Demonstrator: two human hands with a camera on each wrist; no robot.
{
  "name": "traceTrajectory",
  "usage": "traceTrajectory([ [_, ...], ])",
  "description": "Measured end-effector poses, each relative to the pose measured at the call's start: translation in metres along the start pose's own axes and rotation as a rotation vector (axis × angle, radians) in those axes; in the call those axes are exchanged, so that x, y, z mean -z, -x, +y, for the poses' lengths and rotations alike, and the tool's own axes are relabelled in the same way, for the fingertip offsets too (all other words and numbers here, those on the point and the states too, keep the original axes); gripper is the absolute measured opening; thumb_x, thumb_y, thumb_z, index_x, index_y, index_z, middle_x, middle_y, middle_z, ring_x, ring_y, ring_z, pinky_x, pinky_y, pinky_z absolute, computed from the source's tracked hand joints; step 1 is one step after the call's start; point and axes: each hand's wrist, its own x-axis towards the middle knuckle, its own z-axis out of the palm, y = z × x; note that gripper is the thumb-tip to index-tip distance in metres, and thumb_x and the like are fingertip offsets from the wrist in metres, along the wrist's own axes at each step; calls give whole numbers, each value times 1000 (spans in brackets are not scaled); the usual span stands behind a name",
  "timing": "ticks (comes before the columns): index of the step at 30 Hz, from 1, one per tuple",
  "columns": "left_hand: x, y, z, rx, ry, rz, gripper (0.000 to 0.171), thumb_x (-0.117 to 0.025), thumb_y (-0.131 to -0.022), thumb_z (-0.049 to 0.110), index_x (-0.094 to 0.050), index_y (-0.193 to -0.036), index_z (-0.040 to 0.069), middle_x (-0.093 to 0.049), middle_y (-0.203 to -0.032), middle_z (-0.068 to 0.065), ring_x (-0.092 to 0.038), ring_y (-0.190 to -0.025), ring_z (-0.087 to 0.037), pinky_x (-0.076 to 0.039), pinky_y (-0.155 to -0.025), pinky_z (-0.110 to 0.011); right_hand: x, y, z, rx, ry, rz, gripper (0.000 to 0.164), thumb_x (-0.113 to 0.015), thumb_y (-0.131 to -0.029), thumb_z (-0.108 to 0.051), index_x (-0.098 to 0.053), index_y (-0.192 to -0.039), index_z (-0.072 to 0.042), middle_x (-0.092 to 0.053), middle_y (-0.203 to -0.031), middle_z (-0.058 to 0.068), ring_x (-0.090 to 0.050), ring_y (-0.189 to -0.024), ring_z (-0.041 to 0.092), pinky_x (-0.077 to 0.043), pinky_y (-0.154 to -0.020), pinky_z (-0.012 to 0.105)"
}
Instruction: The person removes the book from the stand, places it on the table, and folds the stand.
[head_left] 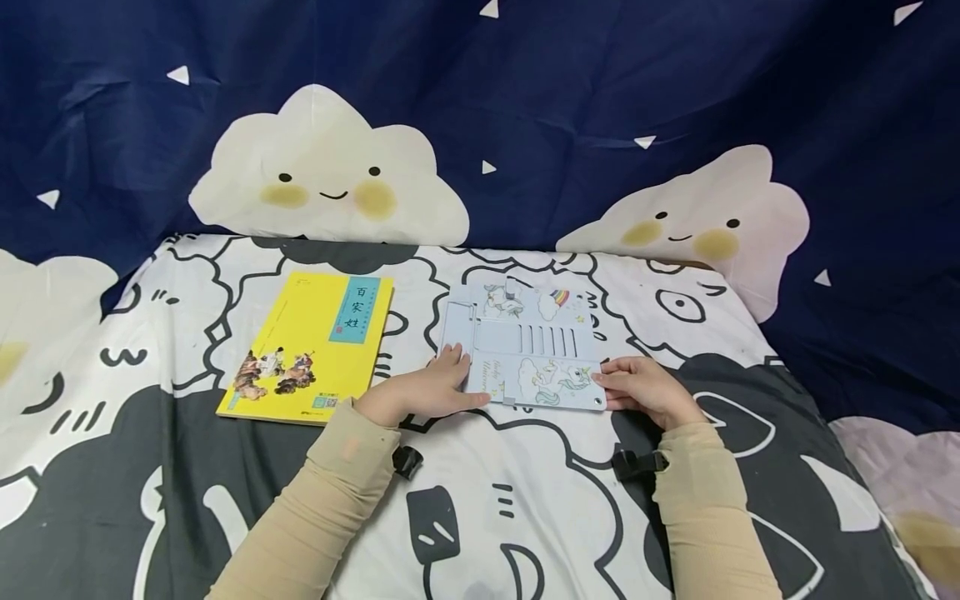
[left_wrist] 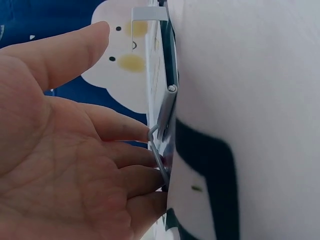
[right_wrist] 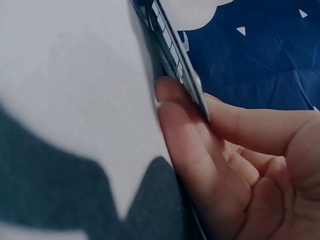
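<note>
A pale blue metal book stand (head_left: 498,337) with slots and unicorn and rainbow prints lies almost flat on the cloth. At its left edge is my left hand (head_left: 431,392), fingers extended. In the left wrist view the fingertips touch the bent wire (left_wrist: 159,160) at the stand's edge, while the thumb (left_wrist: 75,52) stands apart from it. My right hand (head_left: 648,392) pinches the stand's near right corner. The right wrist view has the thumb (right_wrist: 260,125) on top and fingers beneath the plate (right_wrist: 182,55), which tilts a little off the cloth there.
To the left of the stand lies a closed yellow book (head_left: 300,325) with a blue title label. Both rest on a black-and-white patterned cloth (head_left: 525,492). Behind it hangs a dark blue curtain (head_left: 517,92) with smiling clouds.
</note>
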Motion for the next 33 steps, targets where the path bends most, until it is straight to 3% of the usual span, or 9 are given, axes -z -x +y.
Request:
traceTrajectory([
  [6, -5, -1, 6, 14, -25, 55, 86, -53, -100, 45, -17, -152, -14, -2, -162, -30, 4, -153, -40, -4, -126, -50, 2, -1, 2, 10, 7, -6, 50, -59, -99, -12, -43, -134, 19, -69, -82, -4, -67, -69, 4, -59, -66, 19],
  [11, -14, -5, 12, 25, -112, 120, 87, -56, -98, 47, -23, -152, -12, -9, -162, -30, -1, -153, -42, -9, -124, -54, 1, 0, 3, 22, 21, -5, 48, -59, -99, -12, -45, -133, 19, -70, -82, -4, -67, -70, 4, -59, -67, 19],
  [22, -22, -14, 24, 71, -272, 117, 93, -57, -95, 57, -24, -153, -8, -10, -164, -24, -5, -153, -39, -16, -125, -49, -2, 0, 5, 22, 17, -12, 47, -60, -98, -11, -46, -131, 19, -71, -82, -3, -68, -70, 5, -59, -66, 20],
  [33, -20, -26, 41, 203, -363, 105, 98, -56, -92, 62, -22, -155, -5, -13, -166, -17, -15, -153, -33, -24, -123, -45, 1, 0, 3, 27, 11, -5, 47, -59, -99, -11, -46, -132, 20, -71, -83, -3, -68, -70, 4, -59, -67, 20],
])
